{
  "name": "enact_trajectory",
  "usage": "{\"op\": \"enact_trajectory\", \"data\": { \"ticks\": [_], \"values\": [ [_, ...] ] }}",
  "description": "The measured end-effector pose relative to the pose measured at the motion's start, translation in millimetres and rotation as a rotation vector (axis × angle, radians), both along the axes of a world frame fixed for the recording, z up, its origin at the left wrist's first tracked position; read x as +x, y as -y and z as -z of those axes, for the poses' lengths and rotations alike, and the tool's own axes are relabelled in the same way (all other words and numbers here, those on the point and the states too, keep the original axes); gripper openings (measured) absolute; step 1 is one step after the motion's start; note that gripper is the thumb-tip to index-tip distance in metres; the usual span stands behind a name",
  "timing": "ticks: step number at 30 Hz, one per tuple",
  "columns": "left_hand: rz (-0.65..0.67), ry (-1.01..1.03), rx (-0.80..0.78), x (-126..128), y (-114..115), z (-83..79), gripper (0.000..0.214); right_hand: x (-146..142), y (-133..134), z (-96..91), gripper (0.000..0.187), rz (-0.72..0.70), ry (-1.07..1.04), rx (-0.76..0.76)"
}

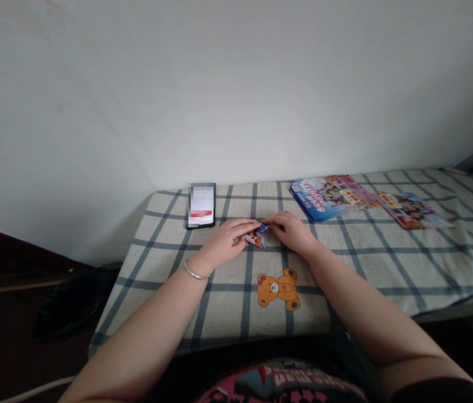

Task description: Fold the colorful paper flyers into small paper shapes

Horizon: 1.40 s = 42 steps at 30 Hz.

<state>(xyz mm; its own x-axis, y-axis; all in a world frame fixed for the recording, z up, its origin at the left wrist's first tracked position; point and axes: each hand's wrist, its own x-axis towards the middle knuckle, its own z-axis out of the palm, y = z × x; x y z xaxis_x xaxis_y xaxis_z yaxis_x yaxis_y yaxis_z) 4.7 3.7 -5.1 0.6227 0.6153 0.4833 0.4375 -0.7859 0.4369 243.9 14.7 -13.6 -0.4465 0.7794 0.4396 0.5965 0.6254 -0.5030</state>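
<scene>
A small folded piece of printed paper [258, 237], blue and orange with a pointed lower corner, lies on the checked tablecloth [219, 280]. My left hand [231, 238] comes at it from the left, its fingers reaching over the paper's upper edge. From the right, my right hand [290, 228] has its fingers bent and closed at the paper's upper right edge. Both sets of fingertips nearly meet there and hide part of the paper. A silver bangle [195, 271] circles my left wrist.
A phone [201, 205] with a lit screen lies at the back left. Stacked printed flyers [331, 196] are at the back right, with another flyer [415, 211] beside them. The wall [236, 101] rises behind the table. A black bag [79, 302] is below left.
</scene>
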Motion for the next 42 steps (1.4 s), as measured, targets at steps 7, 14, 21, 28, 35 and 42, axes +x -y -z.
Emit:
{"op": "enact_trajectory", "data": {
  "ticks": [7, 14, 21, 28, 35, 42],
  "values": [
    [0.017, -0.05, 0.026, -0.1, 0.2, 1.2, 0.054, 3.0, -1.6, -0.8, 0.026, -0.014, 0.043, 0.002],
    [0.045, -0.189, 0.085, -0.9, 0.3, 2.5, 0.053, 3.5, -3.0, 1.6, 0.027, -0.004, 0.067, 0.007],
    [0.037, -0.305, 0.119, 0.0, 1.8, 5.1, 0.052, 2.2, -3.1, 1.5, 0.028, 0.013, 0.083, 0.007],
    [-0.002, -0.358, 0.134, 1.4, 5.5, 1.9, 0.051, 2.4, -2.5, -0.4, 0.026, 0.006, 0.081, -0.013],
    [-0.088, -0.432, 0.171, 10.8, 15.1, -3.1, 0.04, 0.7, -1.0, -1.6, 0.021, -0.004, 0.088, 0.001],
    [-0.176, -0.477, 0.163, 18.9, 23.5, -3.9, 0.037, -0.2, -1.3, 0.7, 0.027, 0.097, 0.042, -0.069]
  ]
}}
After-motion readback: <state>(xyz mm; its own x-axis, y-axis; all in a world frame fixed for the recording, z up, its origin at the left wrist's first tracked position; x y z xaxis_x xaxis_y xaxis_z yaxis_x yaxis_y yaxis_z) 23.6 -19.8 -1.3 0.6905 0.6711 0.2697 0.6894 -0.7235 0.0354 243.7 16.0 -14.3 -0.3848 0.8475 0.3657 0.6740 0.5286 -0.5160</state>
